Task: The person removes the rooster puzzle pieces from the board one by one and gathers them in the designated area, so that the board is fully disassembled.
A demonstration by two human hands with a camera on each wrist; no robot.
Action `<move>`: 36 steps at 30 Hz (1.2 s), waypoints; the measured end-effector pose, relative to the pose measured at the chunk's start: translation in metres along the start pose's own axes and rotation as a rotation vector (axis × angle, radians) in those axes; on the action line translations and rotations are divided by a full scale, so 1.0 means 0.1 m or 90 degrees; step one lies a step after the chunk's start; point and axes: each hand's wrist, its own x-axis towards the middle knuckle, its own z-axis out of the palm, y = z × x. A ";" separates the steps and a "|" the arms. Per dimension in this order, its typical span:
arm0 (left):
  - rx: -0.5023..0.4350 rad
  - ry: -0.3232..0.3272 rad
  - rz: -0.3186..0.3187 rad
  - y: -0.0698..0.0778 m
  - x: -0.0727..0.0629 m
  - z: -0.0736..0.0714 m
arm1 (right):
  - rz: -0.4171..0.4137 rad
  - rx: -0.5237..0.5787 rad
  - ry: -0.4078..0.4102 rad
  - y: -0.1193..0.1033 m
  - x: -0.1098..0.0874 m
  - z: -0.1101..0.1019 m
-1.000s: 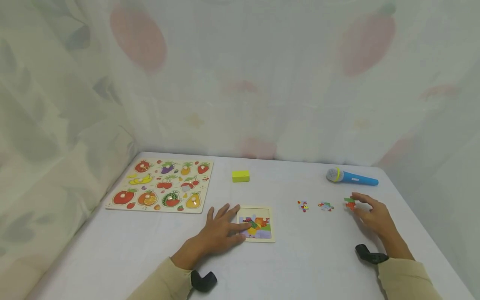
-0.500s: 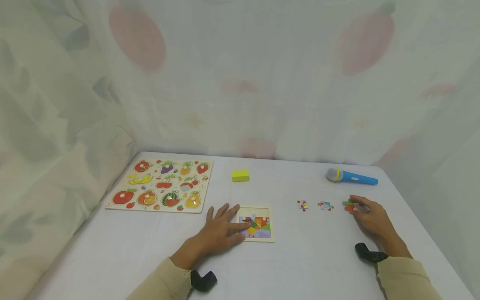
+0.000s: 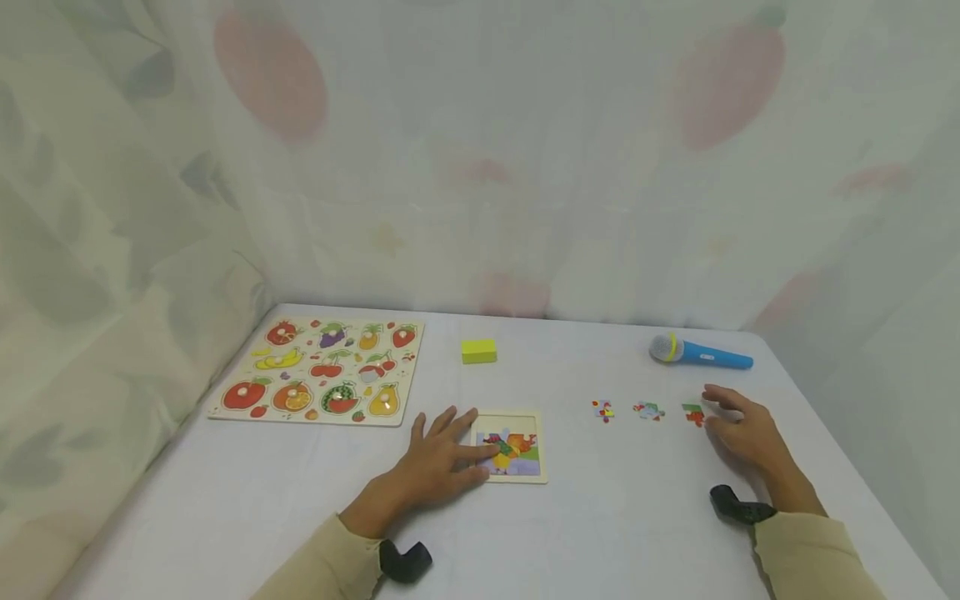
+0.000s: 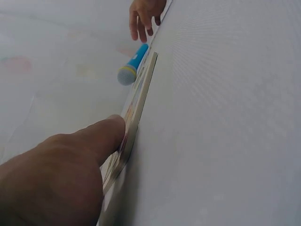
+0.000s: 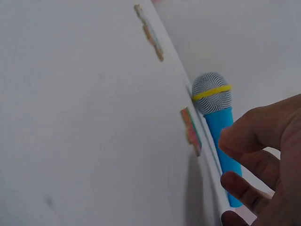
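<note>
The tray [image 3: 543, 448] holds joined pieces [image 3: 519, 455] in orange, green, yellow and lilac, its pale base showing along the far side. The left hand [image 3: 437, 465] lies spread and grasps nothing, fingers resting on the tray's left part. Right of the tray, three loose pieces [image 3: 648, 411] lie in a row; the outermost, green and red-orange, sits just beside the released right hand [image 3: 747, 433]. Left beyond the tray, the board [image 3: 406, 387] carries fruit shapes [image 3: 291, 397]

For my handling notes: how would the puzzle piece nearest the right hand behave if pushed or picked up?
The puzzle piece would probably slide rather than roll, since it lies flat. It seems stiff, showing no bend. Small and thin, it's likely light.
</note>
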 end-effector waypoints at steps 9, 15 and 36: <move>-0.016 0.034 -0.006 -0.03 0.01 0.05 | -0.096 0.023 0.099 -0.17 -0.05 -0.05; -0.023 0.044 -0.010 0.00 0.01 0.04 | -0.165 0.002 0.174 0.22 0.24 0.16; 0.017 0.030 -0.059 0.03 0.02 0.03 | -0.247 0.062 0.139 -1.05 -0.18 -0.03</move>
